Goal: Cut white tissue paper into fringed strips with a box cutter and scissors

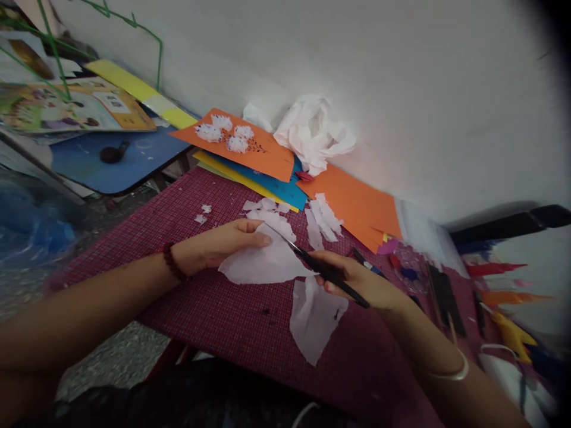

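red checked tablecloth [209, 321] stretched before you; over it your left hand [229, 241] pinched a thin, white paper sheet [259, 264], while your right hand [352, 279] gripped black-handled scissors [328, 273], blades at the sheet.

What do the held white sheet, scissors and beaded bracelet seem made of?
White sheet: likely matte tissue paper, looking thin, limp. Scissors: smooth black handles, probably plastic; slim pointed blade, likely metal. Bracelet: dark rounded beads, perhaps wood, finish unclear.
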A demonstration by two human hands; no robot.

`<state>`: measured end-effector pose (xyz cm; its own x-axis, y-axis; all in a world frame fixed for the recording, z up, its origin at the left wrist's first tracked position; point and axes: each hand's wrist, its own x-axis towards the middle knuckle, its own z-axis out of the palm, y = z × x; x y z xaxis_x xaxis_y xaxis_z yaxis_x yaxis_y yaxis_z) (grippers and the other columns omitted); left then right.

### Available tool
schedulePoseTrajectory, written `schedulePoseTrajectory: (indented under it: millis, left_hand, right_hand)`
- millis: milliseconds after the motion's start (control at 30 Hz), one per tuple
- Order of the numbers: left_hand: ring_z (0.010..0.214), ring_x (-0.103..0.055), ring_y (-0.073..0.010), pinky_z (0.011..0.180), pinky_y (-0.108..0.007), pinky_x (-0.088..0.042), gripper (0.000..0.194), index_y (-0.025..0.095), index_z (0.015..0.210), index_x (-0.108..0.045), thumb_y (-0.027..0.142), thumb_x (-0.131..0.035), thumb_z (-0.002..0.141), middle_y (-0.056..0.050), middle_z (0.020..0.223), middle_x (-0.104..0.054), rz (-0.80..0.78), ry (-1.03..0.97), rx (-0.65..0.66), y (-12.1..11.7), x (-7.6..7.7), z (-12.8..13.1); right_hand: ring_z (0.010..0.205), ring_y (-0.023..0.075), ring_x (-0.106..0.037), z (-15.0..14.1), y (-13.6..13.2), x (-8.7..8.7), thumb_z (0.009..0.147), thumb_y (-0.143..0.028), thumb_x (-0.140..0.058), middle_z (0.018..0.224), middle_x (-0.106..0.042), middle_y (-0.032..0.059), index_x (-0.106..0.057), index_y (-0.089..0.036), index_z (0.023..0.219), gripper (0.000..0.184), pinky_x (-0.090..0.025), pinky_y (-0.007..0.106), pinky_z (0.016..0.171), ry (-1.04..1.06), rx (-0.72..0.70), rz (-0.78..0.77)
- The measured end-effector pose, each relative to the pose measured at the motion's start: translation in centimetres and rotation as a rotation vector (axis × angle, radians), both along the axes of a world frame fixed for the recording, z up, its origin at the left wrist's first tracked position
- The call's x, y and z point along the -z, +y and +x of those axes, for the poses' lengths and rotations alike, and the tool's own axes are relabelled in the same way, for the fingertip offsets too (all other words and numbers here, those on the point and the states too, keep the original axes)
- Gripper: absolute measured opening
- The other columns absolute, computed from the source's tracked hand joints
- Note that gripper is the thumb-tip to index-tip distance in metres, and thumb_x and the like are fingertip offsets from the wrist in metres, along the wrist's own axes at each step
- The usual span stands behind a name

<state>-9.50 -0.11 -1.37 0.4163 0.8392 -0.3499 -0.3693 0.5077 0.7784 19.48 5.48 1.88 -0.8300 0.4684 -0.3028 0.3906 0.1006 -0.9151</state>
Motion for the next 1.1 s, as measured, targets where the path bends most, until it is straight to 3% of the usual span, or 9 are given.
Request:
schedulePoseTrajectory:
  millis: [167,367,500,633,800,900,1000,1100]
  left_hand:
    - [0.057,-0.066,-0.0108,0.055,-0.02,-0.049,0.011,0.015,0.089,-0.074,0.017,-0.079,0.079,-0.002,0.074,-0.075,-0.007,-0.039,-0.007,0.0,0.1,0.0]
    - [0.057,-0.066,-0.0111,0.055,-0.02,-0.049,0.02,0.014,0.09,-0.073,0.021,-0.084,0.075,-0.002,0.075,-0.075,0.008,-0.064,0.009,0.0,0.2,-0.1]
    - [0.06,-0.067,-0.0122,0.056,-0.021,-0.05,0.023,0.014,0.093,-0.073,0.024,-0.084,0.076,-0.003,0.077,-0.076,0.0,-0.046,0.003,0.1,0.5,-0.2]
    - [0.062,-0.068,-0.0129,0.059,-0.023,-0.051,0.029,0.015,0.099,-0.074,0.026,-0.085,0.075,-0.004,0.082,-0.076,-0.008,-0.061,0.017,0.0,0.7,0.0]
    - [0.058,-0.064,-0.0125,0.056,-0.023,-0.048,0.024,0.015,0.09,-0.071,0.031,-0.082,0.076,-0.003,0.076,-0.073,-0.048,0.013,0.094,-1.5,0.6,2.4]
    - [0.054,-0.057,-0.0105,0.051,-0.021,-0.041,0.021,0.016,0.089,-0.07,0.033,-0.076,0.08,-0.001,0.072,-0.069,0.063,0.177,0.2,-2.4,0.0,4.7]
    - [0.06,-0.056,-0.0112,0.055,-0.022,-0.04,0.018,0.016,0.085,-0.07,0.032,-0.074,0.079,-0.001,0.073,-0.068,0.319,0.362,0.284,-2.3,-0.9,5.9]
    - [0.06,-0.049,-0.0112,0.054,-0.023,-0.035,0.022,0.017,0.067,-0.062,0.031,-0.072,0.079,0.001,0.062,-0.057,0.532,0.606,0.123,-0.7,-1.7,5.5]
  right_hand:
    - [0.104,0.0239,-0.059,-0.3,-0.1,0.2,0.083,-0.047,-0.077,0.117,-0.063,0.0092,-0.062,-0.021,0.14,0.064,-0.05,0.038,0.089,-0.03,0.034,0.038]
    - [0.102,0.0215,-0.06,-0.4,-0.5,0.4,0.086,-0.047,-0.077,0.117,-0.065,0.0083,-0.062,-0.019,0.138,0.061,-0.051,0.034,0.089,-0.019,0.064,0.04]
    - [0.083,0.0156,-0.058,-0.4,-0.8,0.3,0.087,-0.048,-0.076,0.1,-0.065,0.0049,-0.067,-0.018,0.13,0.053,-0.049,0.028,0.073,0.011,0.079,0.05]
    - [0.06,0.0093,-0.045,0.3,-0.8,0.3,0.088,-0.057,-0.074,0.078,-0.055,-0.0016,-0.064,-0.016,0.131,0.061,-0.037,0.022,0.052,0.028,0.138,0.015]
    - [0.053,0.0073,-0.045,1.4,-0.8,-0.2,0.088,-0.062,-0.072,0.072,-0.053,-0.0034,-0.064,-0.015,0.118,0.056,-0.032,0.021,0.047,0.099,0.195,0.026]
    - [0.053,0.0075,-0.047,1.9,-0.9,-0.4,0.089,-0.061,-0.072,0.073,-0.057,-0.0026,-0.062,-0.015,0.121,0.057,-0.034,0.022,0.048,0.128,0.231,0.016]
    - [0.051,0.0068,-0.046,2.3,-1.1,-0.3,0.09,-0.059,-0.072,0.073,-0.058,-0.0026,-0.062,-0.016,0.12,0.054,-0.035,0.022,0.047,0.168,0.238,0.015]
    - [0.051,0.0066,-0.047,2.7,-1.2,-0.5,0.091,-0.058,-0.071,0.072,-0.057,-0.0031,-0.062,-0.016,0.113,0.048,-0.035,0.022,0.046,0.196,0.232,0.021]
